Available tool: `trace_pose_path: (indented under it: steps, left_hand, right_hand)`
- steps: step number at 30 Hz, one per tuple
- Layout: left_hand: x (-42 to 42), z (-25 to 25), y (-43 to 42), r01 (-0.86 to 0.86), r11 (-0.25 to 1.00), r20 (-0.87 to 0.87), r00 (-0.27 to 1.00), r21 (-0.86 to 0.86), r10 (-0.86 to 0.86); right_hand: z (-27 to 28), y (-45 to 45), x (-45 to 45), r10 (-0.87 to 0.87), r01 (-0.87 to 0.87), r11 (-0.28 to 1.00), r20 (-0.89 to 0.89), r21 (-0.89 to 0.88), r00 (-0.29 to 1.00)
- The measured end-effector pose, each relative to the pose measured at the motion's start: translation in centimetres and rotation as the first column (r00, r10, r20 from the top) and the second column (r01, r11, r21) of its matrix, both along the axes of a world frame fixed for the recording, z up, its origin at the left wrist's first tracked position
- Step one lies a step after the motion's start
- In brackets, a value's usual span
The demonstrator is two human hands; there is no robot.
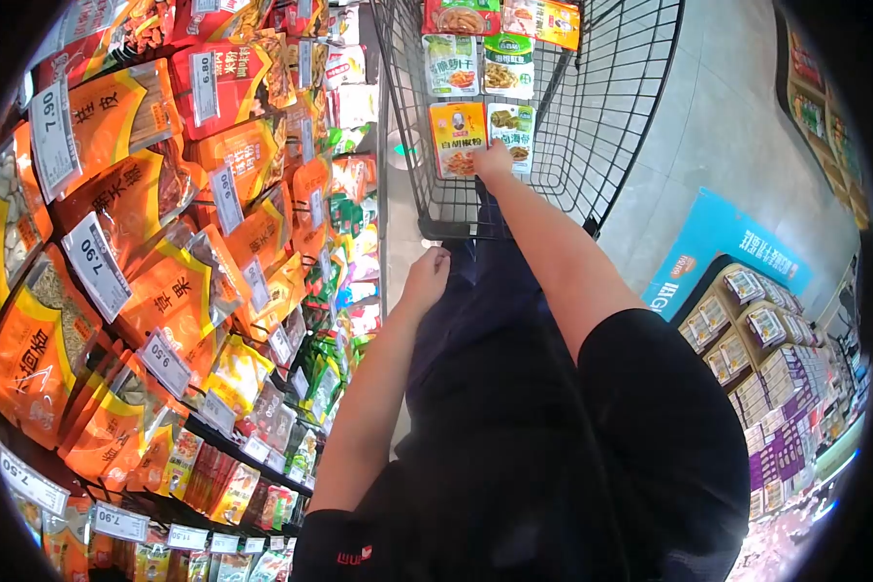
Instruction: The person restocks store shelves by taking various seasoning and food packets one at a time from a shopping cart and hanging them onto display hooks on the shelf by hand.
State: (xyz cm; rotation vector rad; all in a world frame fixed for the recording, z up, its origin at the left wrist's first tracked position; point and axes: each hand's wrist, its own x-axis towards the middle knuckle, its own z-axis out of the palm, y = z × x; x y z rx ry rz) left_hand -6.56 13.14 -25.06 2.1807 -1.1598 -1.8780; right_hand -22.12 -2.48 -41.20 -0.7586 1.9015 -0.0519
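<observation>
My right hand [495, 167] reaches into a black wire shopping cart [592, 145]. Its fingers are closed at the lower right edge of an orange and yellow packet of white pepper powder [456, 136]. Right beside them lies a green and white food packet [510, 126]. Farther up in the cart are a pale green packet [452, 66], a green-topped packet [508, 68], a red packet [462, 16] and an orange packet [543, 21]. My left hand [431, 275] hangs just outside the cart's near end, fingers curled, with nothing visible in them.
On the left, shelves carry hanging orange spice bags [179, 291] with white price tags [97, 267]. At right, a display of stacked boxes [776, 378] stands beside a blue sign [727, 247] on the grey floor [689, 145]. Another shelf [824, 116] is at upper right.
</observation>
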Motion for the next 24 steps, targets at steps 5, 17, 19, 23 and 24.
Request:
trace_pose_path:
  steps: [5, 17, 19, 23, 24]
  left_hand:
    - [0.8, -0.3, 1.9, -0.001, 1.000, 0.042, 0.999, 0.029, 0.000]
    - [-0.1, -0.9, 3.0, -0.047, 0.999, 0.023, 0.999, -0.007, 0.047]
    - [-0.3, -1.1, 3.0, -0.058, 0.998, 0.016, 0.998, -0.020, 0.058]
    - [-0.7, -0.1, 2.0, -0.324, 0.934, 0.049, 0.941, -0.150, 0.334]
    - [-0.8, 0.0, 1.0, -0.487, 0.848, 0.072, 0.857, -0.212, 0.510]
  right_hand:
    - [0.8, -0.1, 0.1, -0.025, 0.020, 0.998, -0.072, -0.057, 0.997]
    - [-1.2, 0.8, 0.0, 0.109, -0.112, 0.989, -0.035, -0.095, 0.993]
    - [0.0, 0.2, -0.1, 0.111, -0.116, 0.990, -0.061, -0.086, 0.992]
    - [-1.3, -1.3, -1.5, -0.114, 0.085, 0.970, -0.118, -0.228, 0.986]
    - [-1.7, -3.0, -2.3, -0.119, 0.087, 0.968, -0.125, -0.235, 0.985]
